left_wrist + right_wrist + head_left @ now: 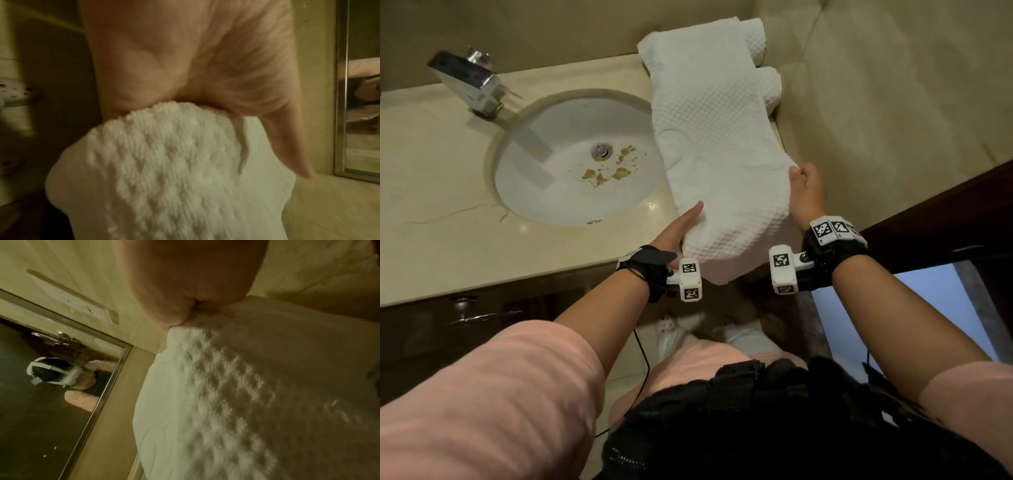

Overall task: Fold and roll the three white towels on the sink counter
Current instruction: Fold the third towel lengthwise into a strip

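**Both hands gripping near end of folded towel**

Left hand (681, 229) holds the near-left edge of the folded white waffle towel (719, 144), thumb on top, fingers hidden under the cloth. Right hand (806, 192) holds the near-right edge, thumb against the fabric; wrist views show cloth pinched at both palms. Towel runs lengthwise along the right end of the sink counter (431, 205), far end near the back wall, near end lifted and hanging past the front edge. Two rolled white towels (756, 37) sit in the back right corner, partly under the folded one, against the side wall. Basin (571, 164), just left of the towel, has brown flecks near the drain (601, 150). Chrome faucet (467, 80) at back left.
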